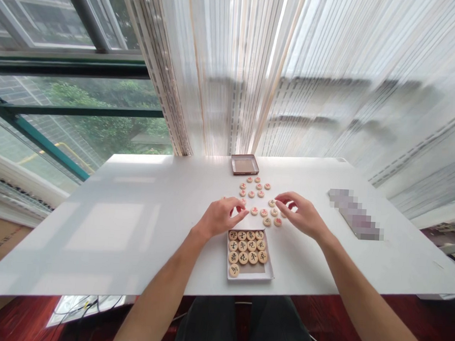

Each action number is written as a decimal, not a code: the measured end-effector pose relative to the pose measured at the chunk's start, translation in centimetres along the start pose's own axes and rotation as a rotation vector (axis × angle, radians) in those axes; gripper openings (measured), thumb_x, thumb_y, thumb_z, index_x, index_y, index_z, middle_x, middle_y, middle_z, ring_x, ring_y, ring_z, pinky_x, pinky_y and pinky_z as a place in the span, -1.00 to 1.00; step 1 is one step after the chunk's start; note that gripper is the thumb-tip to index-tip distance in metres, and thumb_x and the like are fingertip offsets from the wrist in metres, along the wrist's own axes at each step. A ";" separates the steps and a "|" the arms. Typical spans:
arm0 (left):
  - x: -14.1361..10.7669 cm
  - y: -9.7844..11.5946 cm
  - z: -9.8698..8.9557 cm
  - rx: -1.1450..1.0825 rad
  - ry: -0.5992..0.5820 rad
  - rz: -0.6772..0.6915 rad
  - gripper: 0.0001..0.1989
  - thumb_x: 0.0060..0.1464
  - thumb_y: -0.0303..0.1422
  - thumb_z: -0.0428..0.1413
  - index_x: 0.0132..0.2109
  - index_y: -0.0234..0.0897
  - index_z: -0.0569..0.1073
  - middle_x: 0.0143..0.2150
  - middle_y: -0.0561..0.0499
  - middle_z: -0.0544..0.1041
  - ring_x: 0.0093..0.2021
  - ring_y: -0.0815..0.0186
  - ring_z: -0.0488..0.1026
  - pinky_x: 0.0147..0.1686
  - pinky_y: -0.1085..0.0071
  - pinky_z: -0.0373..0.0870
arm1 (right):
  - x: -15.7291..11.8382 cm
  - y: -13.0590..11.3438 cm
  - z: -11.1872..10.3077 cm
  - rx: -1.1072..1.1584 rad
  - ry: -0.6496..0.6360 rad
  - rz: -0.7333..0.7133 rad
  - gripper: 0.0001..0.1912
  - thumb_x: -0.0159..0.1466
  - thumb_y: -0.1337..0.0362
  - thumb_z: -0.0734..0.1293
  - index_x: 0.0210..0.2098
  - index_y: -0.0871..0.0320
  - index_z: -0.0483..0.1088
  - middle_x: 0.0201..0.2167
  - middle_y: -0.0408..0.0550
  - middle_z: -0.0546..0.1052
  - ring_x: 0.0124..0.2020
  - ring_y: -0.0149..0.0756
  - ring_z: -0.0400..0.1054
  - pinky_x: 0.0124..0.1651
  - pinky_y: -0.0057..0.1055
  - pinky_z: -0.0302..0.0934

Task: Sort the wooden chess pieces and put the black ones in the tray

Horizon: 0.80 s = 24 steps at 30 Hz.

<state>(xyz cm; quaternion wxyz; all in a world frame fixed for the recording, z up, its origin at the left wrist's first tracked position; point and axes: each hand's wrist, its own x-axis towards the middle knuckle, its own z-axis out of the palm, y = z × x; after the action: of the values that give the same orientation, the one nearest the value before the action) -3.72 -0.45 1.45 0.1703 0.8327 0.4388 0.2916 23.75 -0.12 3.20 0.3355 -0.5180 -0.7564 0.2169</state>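
Note:
My left hand (225,215) is over the table just behind the box tray, its thumb and index finger curved with a gap between the tips; I see no piece in them. A red-marked xiangqi piece (243,201) lies close to its fingertips. My right hand (300,214) has its thumb and index finger pinched at the edge of a black-marked xiangqi piece (272,203). Another piece (283,214) is partly hidden under that hand. In front of me the shallow box tray (258,274) holds several black-marked pieces (242,246) in rows, characters up.
Several red-marked pieces (261,194) are spread beyond my hands on the white table (164,208). A brown-edged box lid (245,166) lies near the far edge. To the right is a flat, pixelated object (355,215). Curtains (231,89) hang behind the table.

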 end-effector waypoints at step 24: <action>-0.1 -0.8 0.9 0.057 -0.035 -0.082 -0.75 0.29 -0.19 0.02 -0.23 -0.17 0.54 -0.30 0.09 0.61 -0.42 0.38 0.41 -0.35 0.42 0.30 | 2.4 2.1 -0.2 -0.276 -0.302 -0.003 -0.88 0.19 0.18 0.38 -0.37 0.08 0.51 -0.38 -0.05 0.55 -0.30 -0.19 0.42 -0.30 -0.37 0.23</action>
<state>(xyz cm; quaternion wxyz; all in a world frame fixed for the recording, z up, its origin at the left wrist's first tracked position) -3.71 -0.11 0.31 0.1657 0.8234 0.4779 0.2572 24.64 2.93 2.60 0.1442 -0.5193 -0.8216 0.1858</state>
